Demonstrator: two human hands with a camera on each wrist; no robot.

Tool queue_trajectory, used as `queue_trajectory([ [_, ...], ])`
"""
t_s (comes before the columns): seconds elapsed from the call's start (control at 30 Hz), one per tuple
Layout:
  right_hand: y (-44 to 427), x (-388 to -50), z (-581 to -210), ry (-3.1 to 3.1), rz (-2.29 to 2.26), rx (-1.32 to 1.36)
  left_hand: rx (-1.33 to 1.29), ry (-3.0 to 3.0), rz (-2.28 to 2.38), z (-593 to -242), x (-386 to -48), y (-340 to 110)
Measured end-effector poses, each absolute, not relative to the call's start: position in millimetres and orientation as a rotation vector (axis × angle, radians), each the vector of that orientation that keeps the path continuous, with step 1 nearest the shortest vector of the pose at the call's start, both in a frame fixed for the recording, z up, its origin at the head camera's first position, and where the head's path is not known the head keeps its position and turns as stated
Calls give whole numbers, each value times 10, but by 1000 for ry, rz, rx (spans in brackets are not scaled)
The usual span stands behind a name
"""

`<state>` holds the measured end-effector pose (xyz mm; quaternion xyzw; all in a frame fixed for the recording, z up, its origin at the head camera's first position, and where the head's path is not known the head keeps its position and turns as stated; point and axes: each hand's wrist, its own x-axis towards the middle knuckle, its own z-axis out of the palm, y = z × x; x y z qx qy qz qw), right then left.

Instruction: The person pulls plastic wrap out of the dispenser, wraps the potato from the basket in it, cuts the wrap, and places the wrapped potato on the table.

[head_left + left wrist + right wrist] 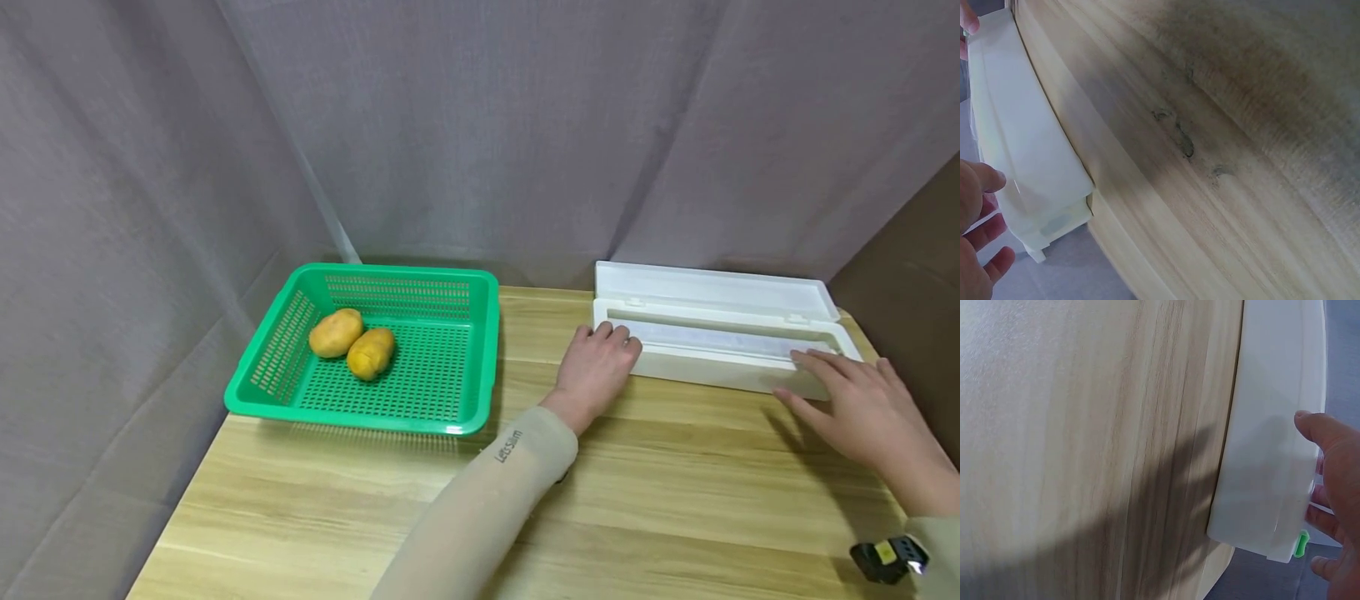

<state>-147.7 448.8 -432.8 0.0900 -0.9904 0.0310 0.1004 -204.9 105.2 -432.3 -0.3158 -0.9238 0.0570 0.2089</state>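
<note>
A long white box (697,369) stands at the back right of the table with its lid (712,287) tipped back. Inside lies a pale, translucent roll (720,340). My left hand (596,367) grips the box's left end, fingers bent over the front rim; in the left wrist view, the thumb of that hand (972,219) is against the front face of the box (1041,144). At the other end, my right hand (862,400) has loosely extended fingers over the rim. The right wrist view shows this hand (1341,481) with its thumb at the box's front edge (1272,425).
A green slotted basket (491,350) stands on the left of the wooden table (660,492), holding two potatoes (336,333). Grey curtains (480,125) hang behind and to the left. In the right wrist view, a small green piece (1301,544) shows at the box's end.
</note>
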Motion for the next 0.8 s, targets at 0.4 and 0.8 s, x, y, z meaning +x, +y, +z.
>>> queue_trajectory([
  [0.4, 4498, -1475, -4323, -2879, 98, 287, -902, -2560, 210, -4317, -2096, 1078],
  [0.8, 4523, -1540, -4263, -2845, 108, 315, -912, -2562, 245, -4267, -2103, 1102],
])
